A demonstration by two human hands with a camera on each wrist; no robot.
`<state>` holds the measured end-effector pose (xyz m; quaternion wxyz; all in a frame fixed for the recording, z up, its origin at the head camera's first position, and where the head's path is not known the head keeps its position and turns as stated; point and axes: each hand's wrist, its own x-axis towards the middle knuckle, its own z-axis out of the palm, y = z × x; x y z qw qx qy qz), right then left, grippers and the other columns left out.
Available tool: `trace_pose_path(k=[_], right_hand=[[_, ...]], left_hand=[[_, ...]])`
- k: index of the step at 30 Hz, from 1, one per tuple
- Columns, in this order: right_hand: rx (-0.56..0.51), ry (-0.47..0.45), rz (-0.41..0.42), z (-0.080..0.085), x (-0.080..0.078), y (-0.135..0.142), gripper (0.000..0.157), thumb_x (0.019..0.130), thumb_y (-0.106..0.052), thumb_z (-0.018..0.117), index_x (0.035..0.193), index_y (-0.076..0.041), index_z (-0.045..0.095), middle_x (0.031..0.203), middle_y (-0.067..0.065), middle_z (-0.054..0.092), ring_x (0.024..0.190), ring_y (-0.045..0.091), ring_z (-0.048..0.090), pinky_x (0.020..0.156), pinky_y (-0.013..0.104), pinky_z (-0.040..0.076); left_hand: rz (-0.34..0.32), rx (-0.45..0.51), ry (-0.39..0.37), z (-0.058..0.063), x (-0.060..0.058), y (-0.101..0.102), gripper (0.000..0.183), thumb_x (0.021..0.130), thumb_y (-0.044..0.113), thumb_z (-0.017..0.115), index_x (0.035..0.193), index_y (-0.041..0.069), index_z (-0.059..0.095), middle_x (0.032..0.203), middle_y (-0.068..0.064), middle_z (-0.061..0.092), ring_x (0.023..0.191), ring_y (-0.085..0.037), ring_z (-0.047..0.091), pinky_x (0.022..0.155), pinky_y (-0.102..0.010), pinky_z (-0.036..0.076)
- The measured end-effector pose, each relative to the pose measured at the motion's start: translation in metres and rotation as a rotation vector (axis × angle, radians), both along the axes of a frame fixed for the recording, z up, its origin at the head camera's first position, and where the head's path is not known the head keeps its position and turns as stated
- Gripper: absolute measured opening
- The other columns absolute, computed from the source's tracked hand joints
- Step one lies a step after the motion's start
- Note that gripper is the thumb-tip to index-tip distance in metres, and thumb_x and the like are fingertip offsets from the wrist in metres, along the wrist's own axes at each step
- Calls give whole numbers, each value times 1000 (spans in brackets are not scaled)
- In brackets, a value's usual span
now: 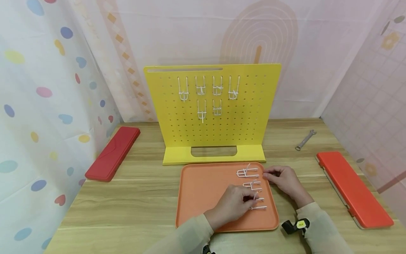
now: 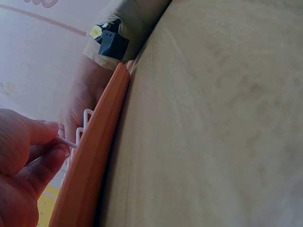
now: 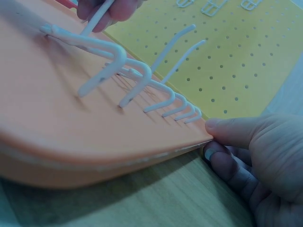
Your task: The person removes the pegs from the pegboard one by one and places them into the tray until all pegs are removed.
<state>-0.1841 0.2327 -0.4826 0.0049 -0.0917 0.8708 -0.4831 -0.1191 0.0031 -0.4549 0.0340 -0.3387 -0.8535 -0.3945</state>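
An orange tray [image 1: 203, 197] holds several white wire pegboard hooks, among them a hook [image 1: 247, 173] at the far end of its right side. My left hand [image 1: 233, 204] reaches over the tray and pinches the upright prong [image 3: 100, 18] of the nearest hook [image 3: 90, 42] between thumb and fingers. That hook's bent ends are close over the tray floor in the right wrist view. At the tray's right rim, my right hand [image 1: 285, 181] pinches the edge, with the thumb [image 3: 227, 132] on top and the fingers [image 3: 222, 161] below.
Behind the tray stands a yellow pegboard [image 1: 187, 130] with several white hooks hung in two rows. A dark red case [image 1: 112, 155] lies at the left, a brighter red case [image 1: 352, 187] at the right. A wrench [image 1: 305, 140] rests on the wooden table [image 1: 133, 211] at the back right.
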Motion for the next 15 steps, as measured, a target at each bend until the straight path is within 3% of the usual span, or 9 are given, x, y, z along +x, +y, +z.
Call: trace_pose_path(k=[7, 15], right_hand=[[25, 4, -5, 0, 0, 1, 17, 86, -20, 74, 96, -5, 75, 92, 6, 72, 82, 10, 63, 69, 22, 51], [31, 16, -4, -1, 0, 0, 17, 87, -19, 74, 96, -5, 75, 92, 6, 72, 82, 9, 63, 68, 22, 51]], left_hand=[[-11, -6, 36, 1, 1, 0, 8, 84, 11, 75, 91, 14, 78, 85, 10, 71, 78, 13, 56, 65, -4, 43], [-12, -43, -2, 1, 1, -1, 11, 85, 9, 74, 93, 15, 77, 88, 9, 72, 79, 11, 57, 65, -4, 42]])
